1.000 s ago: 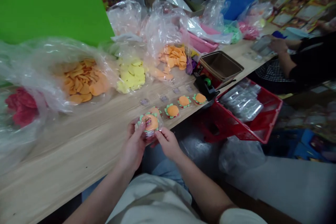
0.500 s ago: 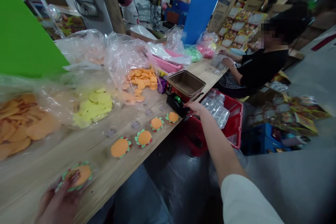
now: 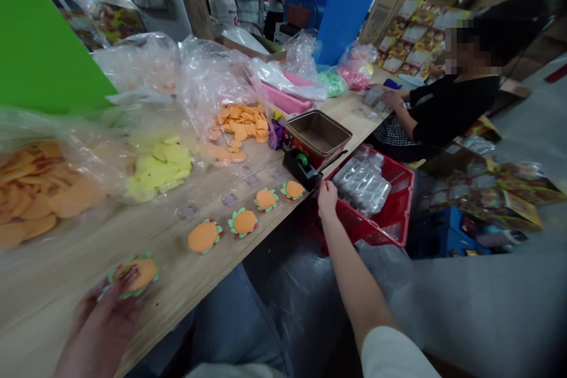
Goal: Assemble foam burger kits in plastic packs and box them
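My left hand (image 3: 100,331) is blurred at the bottom left, fingers closed round a small clear packet with an orange and green foam burger piece (image 3: 133,274), held at the wooden table's edge. My right hand (image 3: 326,196) is stretched far to the right, fingers curled and pinched just below the front end of the black tape dispenser (image 3: 302,168); what it pinches is too small to make out. A row of several orange foam rounds on green petal shapes (image 3: 244,222) lies along the table's near edge between both hands.
Clear bags hold orange discs (image 3: 31,195), yellow discs (image 3: 159,165) and more orange discs (image 3: 241,124). A brown tin (image 3: 318,136) stands behind the dispenser. A red basket (image 3: 390,212) of clear packets sits beyond the table edge. Another person in black (image 3: 443,112) works at the far end.
My right hand has pulled back and down from the tape dispenser's front end. The left hand still holds the packet at the table edge.
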Demonstrator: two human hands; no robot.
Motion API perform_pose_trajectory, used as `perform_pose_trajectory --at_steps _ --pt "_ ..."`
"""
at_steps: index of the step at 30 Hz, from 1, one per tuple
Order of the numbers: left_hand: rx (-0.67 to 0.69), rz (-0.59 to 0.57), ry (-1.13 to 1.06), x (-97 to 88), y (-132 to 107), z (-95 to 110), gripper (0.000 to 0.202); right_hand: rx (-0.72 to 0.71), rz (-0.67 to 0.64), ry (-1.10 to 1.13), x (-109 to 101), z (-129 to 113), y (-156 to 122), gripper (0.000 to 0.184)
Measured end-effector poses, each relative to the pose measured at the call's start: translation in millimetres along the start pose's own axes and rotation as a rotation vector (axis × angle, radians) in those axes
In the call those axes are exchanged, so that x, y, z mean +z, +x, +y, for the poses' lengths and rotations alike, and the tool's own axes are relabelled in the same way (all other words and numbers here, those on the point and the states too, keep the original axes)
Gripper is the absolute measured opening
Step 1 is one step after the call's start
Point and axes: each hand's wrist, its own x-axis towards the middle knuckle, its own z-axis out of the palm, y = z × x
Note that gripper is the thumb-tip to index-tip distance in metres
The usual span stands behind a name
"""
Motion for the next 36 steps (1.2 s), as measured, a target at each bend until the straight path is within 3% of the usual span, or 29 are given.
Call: perform_pose_trajectory --at_steps 3,5,10,12,16,21,28,30,34,36 --pt "-0.137 0.155 -0.168 17.8 -12.0 14.4 0.014 0.01 0.033 -0.014 16.8 9.2 -56.4 0.024" --pt "-0.14 0.139 -0.25 32.1 -22.6 24.2 0.018 -0.011 -0.095 -0.017 28.8 8.4 -112.5 0.027" --pt "-0.002 0.006 -0.259 60.6 -47.5 39.3 0.023 -0.191 -0.84 -0.065 63.1 -25.1 -249.9 0.032" --pt "0.019 -0.007 -0.251 61.3 -55.7 41.3 0.024 -0.227 -0.995 -0.056 79.3 -37.6 -279.6 0.045" --pt "0.057 -0.021 -0.271 46.6 -65.4 42.7 0.024 -0.231 -1.068 -0.051 101.0 -43.3 -297.3 0.059" --pt "0.085 -0.033 -0.297 29.2 -74.2 45.2 0.024 -0.235 -1.115 -0.079 106.4 -38.4 -304.6 0.06" --pt "0.077 -0.039 -0.297 23.1 -84.5 48.8 0.026 -0.085 -1.13 -0.013 119.9 -35.8 -315.0 0.062" --pt "0.095 -0.005 -0.321 19.7 -83.3 51.3 0.025 -0.139 -1.063 -0.069 118.6 -32.8 -313.2 0.059" --pt "0.211 0.115 -0.331 11.0 -79.9 57.1 0.026 -0.406 -0.664 -0.252 107.3 -32.8 -318.7 0.02" --pt "0.28 0.153 -0.31 8.6 -80.2 57.8 0.028 -0.414 -0.701 -0.274 107.2 -37.2 -329.0 0.015"
